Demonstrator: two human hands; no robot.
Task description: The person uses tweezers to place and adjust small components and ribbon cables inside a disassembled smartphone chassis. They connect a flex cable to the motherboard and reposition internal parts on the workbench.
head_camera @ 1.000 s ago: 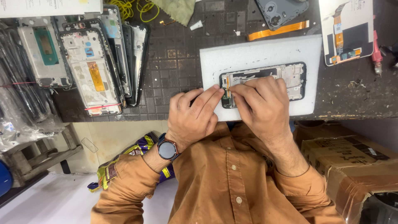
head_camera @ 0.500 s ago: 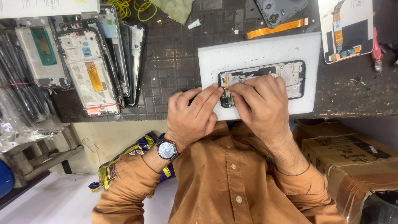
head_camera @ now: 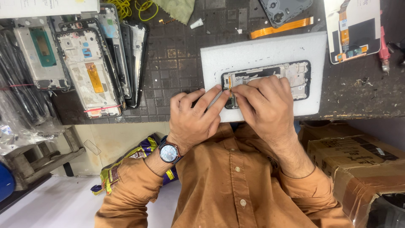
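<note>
On the white foam pad point(head_camera: 261, 52) near the middle of the dark, gridded table point(head_camera: 177, 67) lies an opened black-framed phone chassis point(head_camera: 291, 74) with its pale inner plate showing. Both hands meet at its left end. The left hand point(head_camera: 196, 118) stretches its fingers forward, index fingertip pressing at the frame's corner, not closed around anything. The right hand point(head_camera: 263, 103) curls over the chassis, fingertips pinched at a small orange-tipped flex strip point(head_camera: 230, 86) standing at that same corner; whether it truly grips the strip cannot be told.

Judging by this, the step in hand is seating or freeing that small ribbon at the frame's end. A next move would call for light, steady fingertip pressure and a firm hold on the frame so the thin strip does not crease.

Well apart to the left stands a row of stripped phone frames point(head_camera: 90, 63); a loose orange flat cable point(head_camera: 280, 27) lies above the pad.
</note>
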